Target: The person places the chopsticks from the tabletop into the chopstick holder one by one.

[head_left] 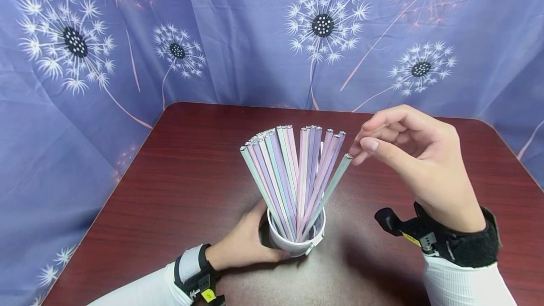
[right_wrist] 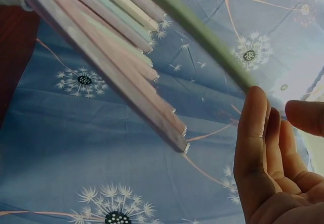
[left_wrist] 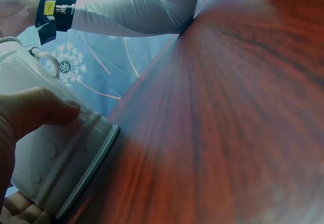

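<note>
At the tip of the green pencil (head_left: 329, 188), the right hand (head_left: 418, 164) hovers with fingers (right_wrist: 253, 138) loosely apart, just beside it and holding nothing. That pencil leans out from the bunch in a white cup (head_left: 297, 244), which the left hand (head_left: 244, 244) grips on the table (head_left: 170, 178).

Dark reddish-brown wooden desk (head_left: 178, 178) with rounded corners, white cup (head_left: 297, 244) standing upright near its front middle, left hand (head_left: 246, 244) resting on the surface against the cup's side, pastel pencils (head_left: 293, 174) fanned inside
</note>
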Action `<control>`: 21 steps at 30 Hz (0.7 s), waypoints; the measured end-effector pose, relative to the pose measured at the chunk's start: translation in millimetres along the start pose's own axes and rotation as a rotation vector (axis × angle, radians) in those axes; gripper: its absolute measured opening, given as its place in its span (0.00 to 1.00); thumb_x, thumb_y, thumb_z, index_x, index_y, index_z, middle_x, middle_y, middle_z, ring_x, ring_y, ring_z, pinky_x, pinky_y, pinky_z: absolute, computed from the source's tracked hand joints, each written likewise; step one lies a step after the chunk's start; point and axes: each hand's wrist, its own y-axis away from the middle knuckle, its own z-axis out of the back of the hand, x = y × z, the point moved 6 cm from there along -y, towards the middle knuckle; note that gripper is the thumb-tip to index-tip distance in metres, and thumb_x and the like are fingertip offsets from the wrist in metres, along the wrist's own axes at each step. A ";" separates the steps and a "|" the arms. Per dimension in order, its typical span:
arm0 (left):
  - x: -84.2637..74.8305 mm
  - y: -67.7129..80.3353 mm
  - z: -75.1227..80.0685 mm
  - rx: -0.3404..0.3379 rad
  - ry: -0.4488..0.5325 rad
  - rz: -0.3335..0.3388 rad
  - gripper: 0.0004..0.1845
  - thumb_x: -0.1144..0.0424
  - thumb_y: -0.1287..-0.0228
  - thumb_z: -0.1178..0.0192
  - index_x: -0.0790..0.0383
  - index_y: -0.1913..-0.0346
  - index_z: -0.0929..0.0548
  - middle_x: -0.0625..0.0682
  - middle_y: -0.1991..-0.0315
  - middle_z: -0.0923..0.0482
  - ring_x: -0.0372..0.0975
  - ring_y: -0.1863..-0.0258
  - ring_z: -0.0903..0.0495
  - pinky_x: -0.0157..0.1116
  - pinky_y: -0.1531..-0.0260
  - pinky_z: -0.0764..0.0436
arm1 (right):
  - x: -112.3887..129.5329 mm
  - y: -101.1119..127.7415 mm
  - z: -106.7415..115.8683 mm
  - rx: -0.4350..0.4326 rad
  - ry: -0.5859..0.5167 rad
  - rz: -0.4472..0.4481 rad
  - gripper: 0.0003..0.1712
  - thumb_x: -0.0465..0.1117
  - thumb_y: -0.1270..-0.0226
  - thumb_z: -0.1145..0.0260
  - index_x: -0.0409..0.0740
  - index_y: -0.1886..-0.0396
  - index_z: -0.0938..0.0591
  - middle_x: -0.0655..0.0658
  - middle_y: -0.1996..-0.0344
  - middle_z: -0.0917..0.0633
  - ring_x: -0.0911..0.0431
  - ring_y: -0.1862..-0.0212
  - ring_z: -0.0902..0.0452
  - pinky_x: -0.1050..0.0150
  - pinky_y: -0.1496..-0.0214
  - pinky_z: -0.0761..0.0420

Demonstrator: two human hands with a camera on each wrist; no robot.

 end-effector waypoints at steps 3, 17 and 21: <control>-0.3 -0.3 0.4 0.001 0.006 0.002 0.57 0.47 0.65 0.19 0.35 0.30 0.44 0.36 0.38 0.31 0.34 0.38 0.29 0.38 0.36 0.31 | -1.0 -1.8 2.3 -0.030 0.006 -0.017 0.11 0.15 0.43 0.40 0.16 0.59 0.26 0.27 0.71 0.19 0.41 0.71 0.18 0.54 0.61 0.16; -1.4 -0.8 0.7 -0.005 0.007 -0.006 0.56 0.47 0.66 0.19 0.35 0.31 0.43 0.36 0.39 0.30 0.34 0.39 0.29 0.37 0.36 0.31 | -40.0 -17.6 26.0 -0.120 -0.018 -0.107 0.11 0.23 0.38 0.36 0.19 0.58 0.25 0.32 0.70 0.18 0.45 0.71 0.20 0.56 0.68 0.15; -2.1 -0.1 1.0 -0.009 0.000 -0.016 0.57 0.47 0.66 0.19 0.37 0.30 0.43 0.37 0.38 0.30 0.34 0.39 0.29 0.38 0.36 0.30 | -65.9 -20.2 33.2 -0.093 0.142 -0.227 0.12 0.31 0.36 0.34 0.28 0.55 0.21 0.37 0.67 0.16 0.48 0.69 0.17 0.61 0.65 0.15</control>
